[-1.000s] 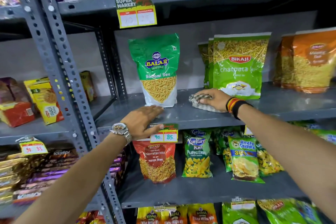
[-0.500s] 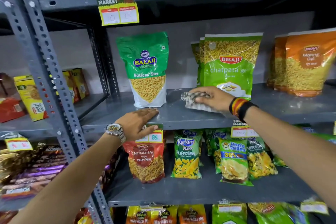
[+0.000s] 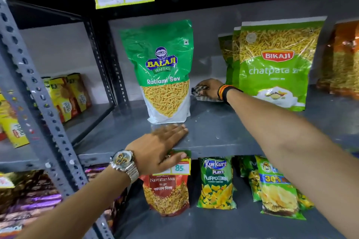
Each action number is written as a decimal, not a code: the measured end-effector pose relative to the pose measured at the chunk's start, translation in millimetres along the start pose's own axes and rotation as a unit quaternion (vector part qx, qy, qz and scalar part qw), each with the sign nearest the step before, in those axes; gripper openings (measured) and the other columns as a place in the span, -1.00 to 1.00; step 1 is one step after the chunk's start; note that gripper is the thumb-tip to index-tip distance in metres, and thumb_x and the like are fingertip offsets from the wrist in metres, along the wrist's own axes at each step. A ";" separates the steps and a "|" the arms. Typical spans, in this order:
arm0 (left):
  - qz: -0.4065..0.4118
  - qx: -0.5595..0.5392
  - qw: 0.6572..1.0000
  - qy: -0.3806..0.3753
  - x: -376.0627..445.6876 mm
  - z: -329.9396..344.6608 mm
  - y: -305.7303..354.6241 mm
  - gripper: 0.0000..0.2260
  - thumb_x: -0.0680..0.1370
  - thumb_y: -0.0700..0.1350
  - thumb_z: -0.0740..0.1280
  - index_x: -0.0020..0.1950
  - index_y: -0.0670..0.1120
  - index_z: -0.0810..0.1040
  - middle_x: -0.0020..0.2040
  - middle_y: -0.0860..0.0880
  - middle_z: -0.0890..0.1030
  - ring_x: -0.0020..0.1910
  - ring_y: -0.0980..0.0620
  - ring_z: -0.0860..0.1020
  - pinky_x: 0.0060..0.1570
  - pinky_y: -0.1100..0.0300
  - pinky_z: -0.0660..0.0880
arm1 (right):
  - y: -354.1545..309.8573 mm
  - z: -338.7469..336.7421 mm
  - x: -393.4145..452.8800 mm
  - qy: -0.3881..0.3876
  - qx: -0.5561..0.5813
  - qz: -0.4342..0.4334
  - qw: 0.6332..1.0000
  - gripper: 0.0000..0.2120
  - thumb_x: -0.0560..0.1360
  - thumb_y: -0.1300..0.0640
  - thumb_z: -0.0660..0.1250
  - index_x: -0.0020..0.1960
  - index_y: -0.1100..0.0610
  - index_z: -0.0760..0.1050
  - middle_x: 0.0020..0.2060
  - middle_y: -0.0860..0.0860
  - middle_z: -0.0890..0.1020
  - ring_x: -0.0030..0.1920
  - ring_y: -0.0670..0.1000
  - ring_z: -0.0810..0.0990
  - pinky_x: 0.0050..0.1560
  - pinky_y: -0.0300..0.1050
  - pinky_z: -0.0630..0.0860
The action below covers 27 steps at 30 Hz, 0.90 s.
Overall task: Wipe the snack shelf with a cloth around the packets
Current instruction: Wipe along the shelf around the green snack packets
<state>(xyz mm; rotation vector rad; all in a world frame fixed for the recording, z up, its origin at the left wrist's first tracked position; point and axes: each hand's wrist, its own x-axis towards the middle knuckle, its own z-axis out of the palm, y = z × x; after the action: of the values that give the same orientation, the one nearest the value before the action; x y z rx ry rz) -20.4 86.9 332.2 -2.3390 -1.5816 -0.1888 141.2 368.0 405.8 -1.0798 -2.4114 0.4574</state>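
Note:
A grey metal shelf (image 3: 211,128) carries a green Balaji Ratlami Sev packet (image 3: 163,72) standing upright and, to its right, green Bikaji Chatpata packets (image 3: 275,64). My right hand (image 3: 208,88) presses a checked cloth (image 3: 202,93) onto the shelf deep in the gap between the two packets, close to the Balaji packet's right edge. My left hand (image 3: 161,145) lies flat on the shelf's front edge just below the Balaji packet, fingers spread, thumb over a price tag (image 3: 179,167).
Orange packets (image 3: 342,60) stand at the far right of the shelf. Below hang Navratan Mix (image 3: 167,192), Kurkure Puffcorn (image 3: 216,182) and chips packets (image 3: 277,188). A perforated upright (image 3: 38,106) divides off the left bay with yellow boxes (image 3: 66,97).
My right hand has slid the cloth left and further back, from in front of the Bikaji packets into the gap beside the Balaji packet. The left hand stays on the shelf edge. The camera has come closer.

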 end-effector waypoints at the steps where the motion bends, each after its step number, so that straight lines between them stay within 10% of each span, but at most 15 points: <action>1: 0.003 0.003 1.000 0.004 -0.3 0.2 0.2 -0.33 0.65 0.31 0.00 0.66 -0.03 0.08 0.64 -0.03 0.19 0.60 0.00 0.17 0.56 0.04 0.16 | 3.4 5.5 10.6 -0.011 -0.011 0.005 1.000 -0.68 0.53 0.15 0.34 0.28 0.11 0.54 0.26 0.10 0.59 0.26 0.13 0.54 0.22 -0.23 0.38; 5: 0.007 0.012 1.000 0.005 -1.2 3.0 -1.0 -0.33 0.66 0.32 -0.01 0.66 -0.02 0.04 0.65 -0.01 0.14 0.62 0.04 0.12 0.59 0.10 0.05 | 13.8 26.3 38.2 -0.075 -0.042 0.004 0.996 -0.61 0.51 0.00 0.36 0.31 0.09 0.52 0.32 0.08 0.55 0.30 0.16 0.52 0.38 0.02 0.40; 23: -0.029 0.009 0.999 -0.029 -4.5 -10.7 11.2 -0.34 0.64 0.30 0.04 0.65 -0.02 0.10 0.60 -0.10 0.28 0.55 -0.06 0.29 0.52 0.03 0.22 | -1.8 -21.0 -147.4 -0.183 0.051 -0.126 0.974 -0.64 0.58 0.11 0.29 0.37 -0.01 0.46 0.22 -0.04 0.61 0.17 0.08 0.59 0.23 -0.11 0.49; 27: -0.052 0.005 0.998 -0.024 -9.6 -16.2 11.6 -0.35 0.64 0.29 0.10 0.63 -0.04 0.19 0.57 -0.11 0.35 0.51 -0.08 0.35 0.48 0.07 0.24 | -4.3 -36.0 -144.9 -0.098 0.108 -0.108 0.983 -0.66 0.59 0.22 0.28 0.35 0.12 0.47 0.27 0.05 0.57 0.22 -0.10 0.49 0.24 -0.24 0.41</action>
<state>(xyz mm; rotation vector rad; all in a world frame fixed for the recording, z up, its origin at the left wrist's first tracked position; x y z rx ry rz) -12.3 69.2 342.7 -2.2727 -1.7238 -0.1490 242.9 258.8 399.1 -0.7007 -2.5392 0.7590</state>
